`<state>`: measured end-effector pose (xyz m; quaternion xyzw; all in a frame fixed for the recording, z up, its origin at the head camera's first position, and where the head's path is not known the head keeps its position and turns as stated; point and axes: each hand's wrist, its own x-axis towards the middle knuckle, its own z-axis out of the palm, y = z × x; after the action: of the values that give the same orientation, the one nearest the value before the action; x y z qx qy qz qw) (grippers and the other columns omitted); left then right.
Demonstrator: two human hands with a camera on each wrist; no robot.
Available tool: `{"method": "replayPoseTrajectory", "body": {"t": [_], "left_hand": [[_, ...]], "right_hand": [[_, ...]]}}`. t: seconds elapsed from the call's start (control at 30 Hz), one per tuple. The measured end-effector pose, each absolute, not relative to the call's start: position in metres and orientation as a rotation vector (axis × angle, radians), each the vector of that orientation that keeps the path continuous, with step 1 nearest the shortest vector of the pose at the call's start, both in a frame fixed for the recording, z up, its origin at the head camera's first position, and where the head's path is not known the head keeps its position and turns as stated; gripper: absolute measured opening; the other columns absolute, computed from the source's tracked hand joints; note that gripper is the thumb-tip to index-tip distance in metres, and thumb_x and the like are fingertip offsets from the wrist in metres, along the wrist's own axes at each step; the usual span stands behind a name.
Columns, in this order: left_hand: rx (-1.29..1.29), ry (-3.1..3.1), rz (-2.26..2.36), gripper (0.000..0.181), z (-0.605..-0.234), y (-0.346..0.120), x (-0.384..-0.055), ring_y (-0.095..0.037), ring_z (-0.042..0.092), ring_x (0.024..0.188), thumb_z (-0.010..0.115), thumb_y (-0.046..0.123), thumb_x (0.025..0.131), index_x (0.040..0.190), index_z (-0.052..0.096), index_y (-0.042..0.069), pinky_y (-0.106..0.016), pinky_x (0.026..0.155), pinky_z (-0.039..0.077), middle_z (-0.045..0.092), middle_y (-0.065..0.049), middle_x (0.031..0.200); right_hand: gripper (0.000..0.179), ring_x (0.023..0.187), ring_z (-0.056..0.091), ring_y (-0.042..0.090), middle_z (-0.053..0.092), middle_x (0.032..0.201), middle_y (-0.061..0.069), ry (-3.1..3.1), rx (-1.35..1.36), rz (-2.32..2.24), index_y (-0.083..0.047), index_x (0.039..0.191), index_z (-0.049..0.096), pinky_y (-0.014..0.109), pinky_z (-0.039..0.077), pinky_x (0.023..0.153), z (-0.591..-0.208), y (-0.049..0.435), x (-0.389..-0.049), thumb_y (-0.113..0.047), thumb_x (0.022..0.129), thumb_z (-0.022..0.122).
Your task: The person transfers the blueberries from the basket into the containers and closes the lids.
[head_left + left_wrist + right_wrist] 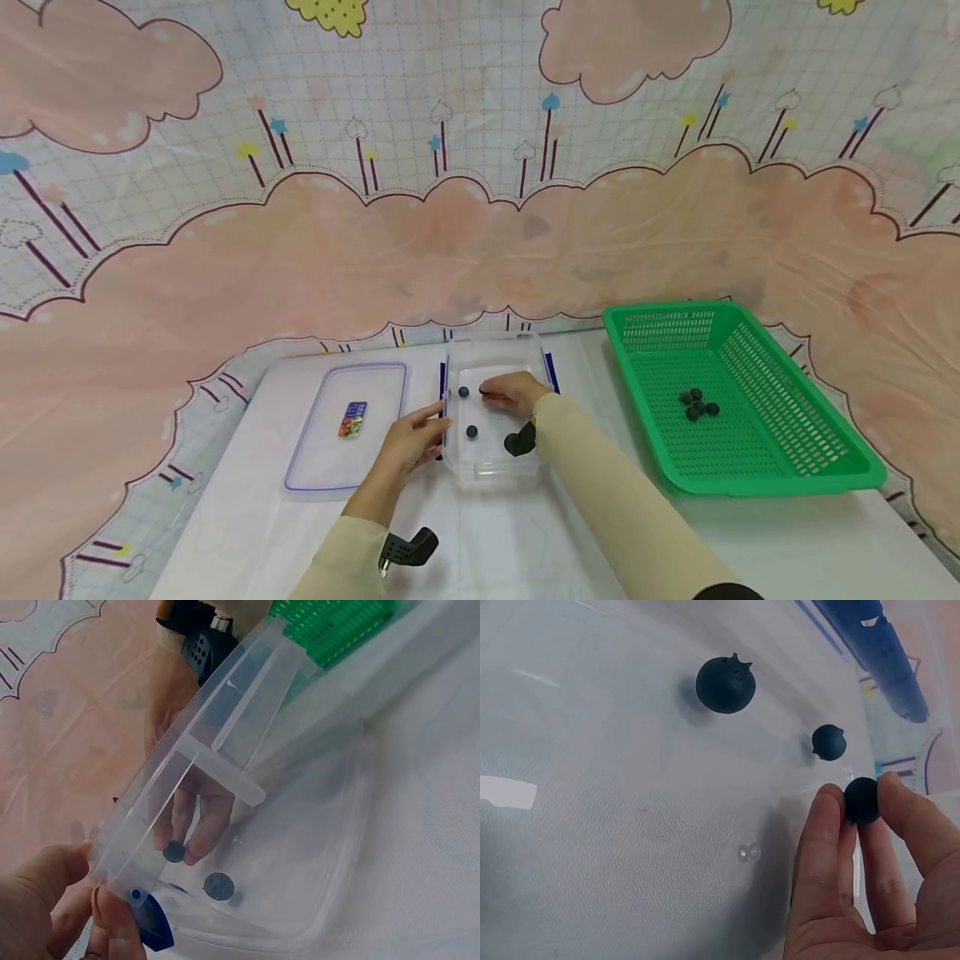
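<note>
A clear plastic storage container [491, 472] with blue side latches stands in the middle of the table. My left hand [408, 442] pinches its left rim between thumb and fingers, beside a blue latch [152, 921]. Inside the container, my right hand [513, 393] holds a dark blueberry [862, 801] between thumb and fingertips, low over the floor. Two more blueberries lie in the container: one blueberry [726, 684] nearer the front, the other blueberry [829, 742] farther back along the left wall, close to the held one.
To the left, a clear lid [315, 454] with a blue edge and a colourful label [352, 419] lies flat on the white-covered table [232, 517]. At right stands a green perforated basket [765, 485] with several blueberries [697, 407] inside. A patterned cloth [480, 258] hangs behind.
</note>
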<state>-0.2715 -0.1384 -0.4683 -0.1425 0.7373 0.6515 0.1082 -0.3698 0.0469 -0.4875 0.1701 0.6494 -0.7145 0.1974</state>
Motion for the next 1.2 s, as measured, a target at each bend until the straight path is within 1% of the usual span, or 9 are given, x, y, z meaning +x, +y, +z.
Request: {"method": "replayPoseTrajectory", "body": {"t": [0.17,0.23,0.4,0.53,0.73,0.9,1.07,1.13,1.2], "left_hand": [[-0.419,2.158,1.923,0.046,-0.47,-0.138,-0.271,-0.01,0.058,0.075,0.07,0.015,0.092,0.136,0.059,0.009,-0.018,0.06,0.053,0.06,-0.004,0.095],[-0.42,2.153,1.921,0.046,-0.47,-0.138,-0.272,-0.009,0.058,0.074,0.069,0.015,0.092,0.137,0.059,0.01,-0.018,0.06,0.053,0.06,-0.004,0.095],[-0.423,2.144,1.927,0.046,-0.472,-0.139,-0.272,-0.008,0.058,0.073,0.07,0.016,0.092,0.136,0.059,0.01,-0.017,0.059,0.053,0.06,-0.003,0.093],[-0.435,2.139,1.93,0.046,-0.471,-0.139,-0.272,-0.008,0.058,0.073,0.071,0.015,0.091,0.136,0.06,0.01,-0.017,0.059,0.053,0.061,-0.002,0.091],[-0.425,2.133,1.935,0.047,-0.469,-0.14,-0.272,-0.008,0.057,0.071,0.07,0.015,0.092,0.137,0.059,0.008,-0.018,0.06,0.053,0.063,-0.003,0.093],[-0.425,2.131,1.947,0.047,-0.467,-0.142,-0.273,-0.008,0.057,0.072,0.07,0.015,0.092,0.137,0.058,0.008,-0.018,0.061,0.053,0.062,-0.003,0.093],[-0.433,2.123,1.941,0.047,-0.469,-0.142,-0.273,-0.008,0.059,0.074,0.07,0.016,0.092,0.137,0.058,0.009,-0.017,0.06,0.052,0.061,-0.005,0.099],[-0.435,2.121,1.942,0.047,-0.47,-0.141,-0.272,-0.008,0.058,0.074,0.07,0.016,0.092,0.137,0.059,0.009,-0.017,0.06,0.052,0.061,-0.006,0.1],[-0.434,2.111,1.953,0.047,-0.47,-0.14,-0.272,-0.008,0.058,0.073,0.071,0.015,0.091,0.136,0.059,0.008,-0.017,0.059,0.052,0.061,-0.005,0.098]], "right_hand": [[0.028,0.077,0.069,0.017,0.071,0.107,0.019,1.823,0.526,-1.962,0.009,0.114,0.068,0.03,0.058,0.085,-0.485,0.048,-0.37,0.004,0.086,0.071],[0.028,0.079,0.07,0.017,0.071,0.11,0.019,1.824,0.534,-1.948,0.007,0.114,0.068,0.03,0.057,0.085,-0.485,0.049,-0.37,0.002,0.087,0.071],[0.027,0.081,0.07,0.018,0.071,0.109,0.019,1.812,0.545,-1.951,0.008,0.113,0.068,0.029,0.058,0.085,-0.486,0.049,-0.371,0.003,0.087,0.071],[0.027,0.079,0.069,0.018,0.071,0.105,0.019,1.795,0.556,-1.964,0.008,0.113,0.068,0.029,0.058,0.083,-0.487,0.049,-0.371,0.004,0.086,0.071],[0.027,0.075,0.067,0.017,0.071,0.1,0.016,1.799,0.564,-1.964,0.008,0.114,0.067,0.027,0.058,0.081,-0.486,0.049,-0.371,0.004,0.088,0.069],[0.027,0.081,0.068,0.017,0.071,0.104,0.016,1.85,0.554,-1.95,0.007,0.114,0.068,0.027,0.058,0.083,-0.482,0.047,-0.37,0.002,0.088,0.069],[0.026,0.083,0.068,0.016,0.071,0.107,0.017,1.958,0.461,-1.885,0.007,0.114,0.068,0.025,0.058,0.08,-0.474,0.048,-0.367,-0.001,0.089,0.069],[0.028,0.086,0.067,0.017,0.069,0.112,0.018,1.93,0.409,-1.926,0.009,0.117,0.066,0.027,0.058,0.084,-0.465,0.051,-0.367,0.001,0.09,0.067],[0.03,0.095,0.067,0.022,0.064,0.121,0.022,1.902,0.366,-1.965,0.011,0.121,0.063,0.03,0.056,0.09,-0.452,0.056,-0.37,0.002,0.092,0.063]]}}
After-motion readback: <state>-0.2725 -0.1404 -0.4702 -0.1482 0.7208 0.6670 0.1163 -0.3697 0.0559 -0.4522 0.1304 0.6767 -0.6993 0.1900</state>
